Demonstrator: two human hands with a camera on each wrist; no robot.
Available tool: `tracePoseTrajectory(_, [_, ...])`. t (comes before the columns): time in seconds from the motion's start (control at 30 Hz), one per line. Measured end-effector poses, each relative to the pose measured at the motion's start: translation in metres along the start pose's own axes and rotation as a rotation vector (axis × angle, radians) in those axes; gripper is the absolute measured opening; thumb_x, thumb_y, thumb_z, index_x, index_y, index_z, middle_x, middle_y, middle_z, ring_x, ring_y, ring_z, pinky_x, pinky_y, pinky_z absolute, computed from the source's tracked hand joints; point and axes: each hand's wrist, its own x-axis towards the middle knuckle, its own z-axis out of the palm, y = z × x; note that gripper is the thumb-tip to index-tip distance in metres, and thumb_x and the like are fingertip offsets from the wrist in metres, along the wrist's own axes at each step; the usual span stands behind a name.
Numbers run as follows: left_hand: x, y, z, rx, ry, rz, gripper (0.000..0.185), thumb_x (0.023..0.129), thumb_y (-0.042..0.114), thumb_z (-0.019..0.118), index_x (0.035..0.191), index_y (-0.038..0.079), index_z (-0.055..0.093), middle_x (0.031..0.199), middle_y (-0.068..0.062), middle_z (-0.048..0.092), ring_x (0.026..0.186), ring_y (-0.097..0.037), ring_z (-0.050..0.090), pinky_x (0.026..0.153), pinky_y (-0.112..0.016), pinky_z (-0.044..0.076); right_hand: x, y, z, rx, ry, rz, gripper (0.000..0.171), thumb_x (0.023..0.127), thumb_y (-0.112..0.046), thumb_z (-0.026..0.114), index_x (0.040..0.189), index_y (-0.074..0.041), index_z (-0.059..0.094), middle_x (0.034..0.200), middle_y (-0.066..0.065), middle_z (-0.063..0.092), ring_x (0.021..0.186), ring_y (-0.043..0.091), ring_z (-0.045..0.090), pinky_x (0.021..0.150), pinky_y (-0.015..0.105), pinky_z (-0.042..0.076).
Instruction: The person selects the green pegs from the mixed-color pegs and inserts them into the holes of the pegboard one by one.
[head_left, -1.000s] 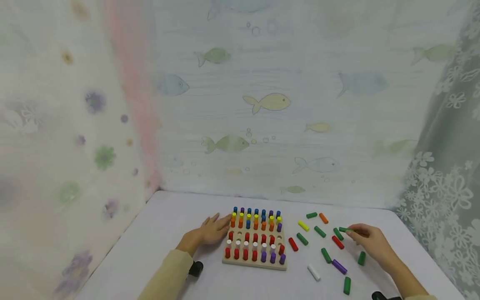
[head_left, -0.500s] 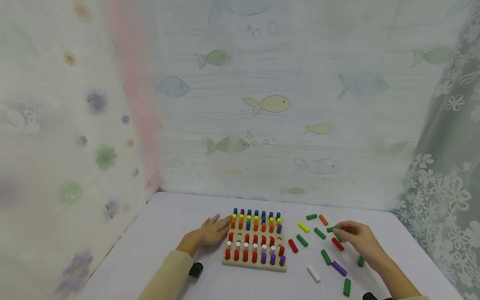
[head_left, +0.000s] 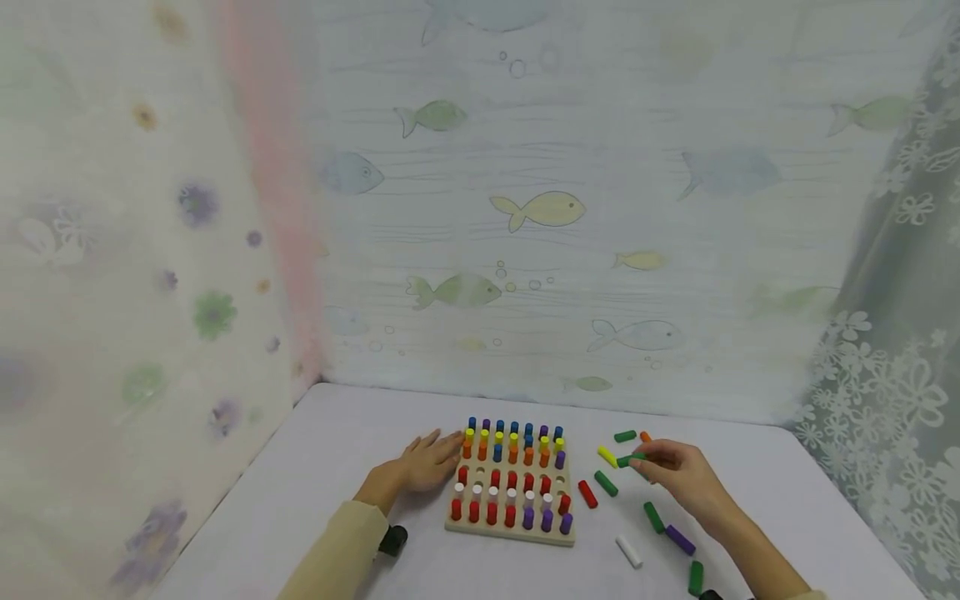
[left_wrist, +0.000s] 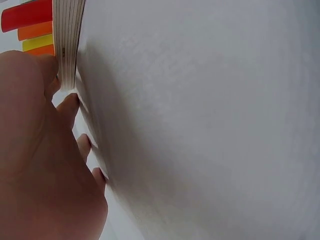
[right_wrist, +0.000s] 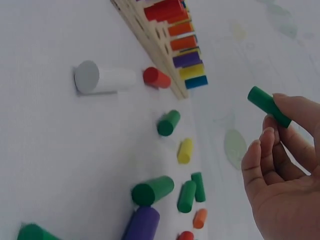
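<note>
My right hand [head_left: 686, 483] pinches a green peg [right_wrist: 269, 106] between thumb and fingertips, raised over the loose pegs right of the board. In the right wrist view, the peg's rounded end sticks out past the thumb. My left hand [head_left: 427, 461] lies flat on the table with fingers spread, its fingertips at the left edge of the wooden pegboard [head_left: 510, 535]. Rows of blue, yellow, orange, red, white and purple pegs stand upright in the board. Bare holes show between the orange and red rows. The left wrist view has the board's layered side edge [left_wrist: 66, 45] beside the thumb.
Several loose pegs lie right of the board on the white-covered table [head_left: 322, 467]: a yellow peg [head_left: 607, 456], a red peg [head_left: 587, 494], a purple peg [head_left: 680, 540], a white peg [head_left: 628, 551] and several green ones. A patterned curtain [head_left: 555, 275] hangs behind.
My right hand has travelled left across the loose pegs towards the board, carrying the green peg. The left hand and the pegs in the board stay as they were.
</note>
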Motion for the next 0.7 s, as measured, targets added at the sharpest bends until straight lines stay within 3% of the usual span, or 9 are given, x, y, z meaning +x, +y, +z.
tracePoseTrajectory(0.2, [0.001, 0.002, 0.001, -0.003, -0.009, -0.013, 0.056, 0.11, 0.036, 0.038, 0.163, 0.017, 0.03, 0.168, -0.004, 0.029, 0.157, -0.035, 0.015, 0.125, -0.058, 0.007, 0.003, -0.005, 0.018, -0.007, -0.038, -0.03, 0.036, 0.095, -0.025, 0.074, 0.118, 0.002, 0.067, 0.113, 0.012, 0.069, 0.1, 0.03, 0.066, 0.084, 0.037, 0.057])
tracePoseTrajectory(0.4, [-0.001, 0.003, -0.001, 0.006, -0.006, 0.002, 0.056, 0.11, 0.037, 0.038, 0.162, 0.016, 0.031, 0.167, -0.005, 0.031, 0.156, -0.036, 0.017, 0.125, -0.059, 0.01, 0.005, -0.013, 0.038, -0.029, -0.048, -0.049, 0.035, 0.094, -0.024, 0.076, 0.117, 0.001, 0.068, 0.113, 0.01, 0.069, 0.098, 0.024, 0.065, 0.083, 0.036, 0.056])
tracePoseTrajectory(0.7, [-0.003, 0.003, -0.002, -0.003, -0.005, -0.017, 0.057, 0.11, 0.038, 0.04, 0.162, 0.017, 0.031, 0.167, -0.004, 0.031, 0.157, -0.035, 0.016, 0.125, -0.058, 0.009, 0.014, -0.022, 0.062, 0.005, -0.081, -0.118, 0.028, 0.095, -0.023, 0.075, 0.113, -0.002, 0.07, 0.107, 0.009, 0.07, 0.091, 0.028, 0.065, 0.069, 0.03, 0.056])
